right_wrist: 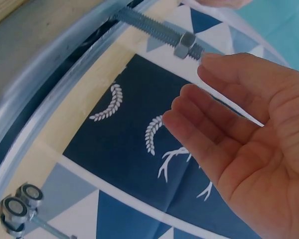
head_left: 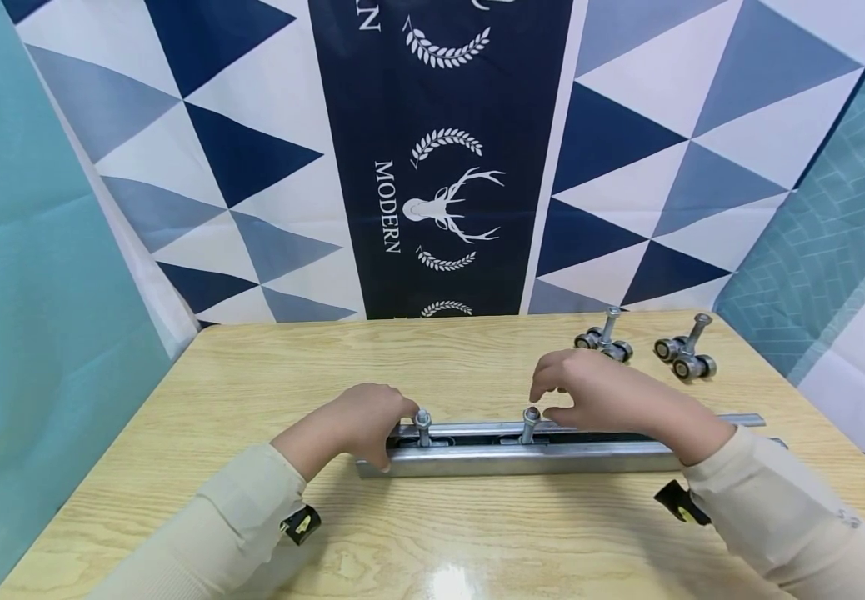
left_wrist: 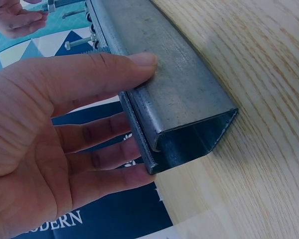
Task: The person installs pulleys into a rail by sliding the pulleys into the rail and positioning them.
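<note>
Here we have the steel channel [head_left: 477, 467] lying slot-up on the wooden table [head_left: 290, 533], our left hand [head_left: 371, 423] gripping it near its left end, thumb on the near wall and fingers across on the far side, just beside the left bolt [head_left: 422, 427]. Over to the right hand [head_left: 601, 392], its fingers loosely bent and holding nothing, thumb tip right at the end of the right bolt [head_left: 530, 425], though we can't tell whether they touch! Our right forearm covers some of the channel's right part, the bolts' lower ends vanish into the dark slot, and the right-wrist view cuts off one wheeled trolley [right_wrist: 16, 209].
</note>
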A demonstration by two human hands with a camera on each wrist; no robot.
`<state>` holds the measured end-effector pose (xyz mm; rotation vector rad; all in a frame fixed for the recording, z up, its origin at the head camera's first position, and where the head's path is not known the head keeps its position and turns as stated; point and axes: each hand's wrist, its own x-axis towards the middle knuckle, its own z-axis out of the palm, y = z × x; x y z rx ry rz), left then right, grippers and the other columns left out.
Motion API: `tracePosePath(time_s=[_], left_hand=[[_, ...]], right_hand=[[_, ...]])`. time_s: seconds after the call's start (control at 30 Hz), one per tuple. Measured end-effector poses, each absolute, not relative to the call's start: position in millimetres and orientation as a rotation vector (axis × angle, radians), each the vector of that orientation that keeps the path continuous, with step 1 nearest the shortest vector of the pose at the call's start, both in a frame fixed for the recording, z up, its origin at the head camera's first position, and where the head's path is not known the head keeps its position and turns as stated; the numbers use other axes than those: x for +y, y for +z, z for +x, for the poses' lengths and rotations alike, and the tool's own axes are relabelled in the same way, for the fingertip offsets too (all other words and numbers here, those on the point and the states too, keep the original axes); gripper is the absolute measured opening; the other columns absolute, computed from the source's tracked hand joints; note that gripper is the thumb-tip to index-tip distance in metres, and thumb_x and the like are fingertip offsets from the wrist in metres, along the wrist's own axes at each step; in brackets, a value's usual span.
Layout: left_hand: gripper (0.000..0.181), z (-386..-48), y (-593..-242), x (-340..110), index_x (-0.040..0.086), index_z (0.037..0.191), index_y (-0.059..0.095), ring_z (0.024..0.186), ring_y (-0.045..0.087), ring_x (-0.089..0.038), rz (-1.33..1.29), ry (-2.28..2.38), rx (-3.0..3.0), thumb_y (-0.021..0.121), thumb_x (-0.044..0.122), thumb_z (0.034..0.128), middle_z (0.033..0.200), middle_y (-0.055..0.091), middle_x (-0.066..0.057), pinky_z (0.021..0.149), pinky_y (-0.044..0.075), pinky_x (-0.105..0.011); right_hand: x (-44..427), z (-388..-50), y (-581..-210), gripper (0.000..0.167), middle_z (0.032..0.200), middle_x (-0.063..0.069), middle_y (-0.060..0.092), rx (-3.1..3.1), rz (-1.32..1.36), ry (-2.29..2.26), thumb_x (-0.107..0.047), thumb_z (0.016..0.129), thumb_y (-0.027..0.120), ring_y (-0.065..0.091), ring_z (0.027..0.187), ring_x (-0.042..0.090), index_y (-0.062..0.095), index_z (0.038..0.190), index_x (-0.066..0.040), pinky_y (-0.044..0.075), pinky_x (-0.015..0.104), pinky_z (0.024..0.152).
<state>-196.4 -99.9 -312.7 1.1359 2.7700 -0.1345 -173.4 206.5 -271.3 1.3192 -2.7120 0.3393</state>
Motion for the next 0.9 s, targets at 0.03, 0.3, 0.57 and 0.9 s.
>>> tracePosePath(time_s=[0.03, 0.3, 0.57, 0.9], left_hand=[[0.064, -197, -313, -100, 0.011, 0.12, 0.067, 0.081, 0.06, -0.014, 1.137, -0.133, 2.771, 0.092, 0.021, 0.0619, 0.1, 0.069, 0.0, 0.08, 0.053, -0.035], [0.063, -197, -314, -99, 0.011, 0.119, 0.068, 0.079, 0.058, -0.013, 1.134, -0.12, 2.777, 0.091, 0.02, 0.0612, 0.098, 0.069, 0.001, 0.079, 0.052, -0.034], [0.064, -197, -314, -101, 0.011, 0.119, 0.068, 0.078, 0.058, -0.013, 1.131, -0.108, 2.778, 0.092, 0.021, 0.0611, 0.097, 0.069, 0.001, 0.079, 0.052, -0.035], [0.064, -198, -314, -101, 0.012, 0.121, 0.068, 0.073, 0.054, -0.012, 1.13, -0.104, 2.775, 0.091, 0.02, 0.0619, 0.092, 0.067, 0.003, 0.077, 0.052, -0.034]], right_hand=[[208, -175, -271, 0.017, 0.091, -0.004, 0.066, -2.713, 1.313, 0.336, -0.001, 0.077, 0.076, 0.062, 0.076, 0.011, 0.074, 0.09, -0.012, 0.052, 0.026, 0.064], [229, -190, -269, 0.019, 0.089, -0.002, 0.066, -2.763, 1.213, 0.311, 0.002, 0.076, 0.077, 0.063, 0.076, 0.013, 0.074, 0.089, -0.01, 0.053, 0.026, 0.064], [250, -212, -273, 0.016, 0.087, 0.0, 0.066, -2.807, 1.035, 0.353, 0.002, 0.076, 0.076, 0.061, 0.075, 0.015, 0.074, 0.087, -0.009, 0.053, 0.03, 0.064], [271, -235, -276, 0.013, 0.087, 0.004, 0.07, -2.865, 0.894, 0.389, 0.002, 0.078, 0.072, 0.065, 0.074, 0.017, 0.076, 0.087, -0.006, 0.055, 0.036, 0.065]])
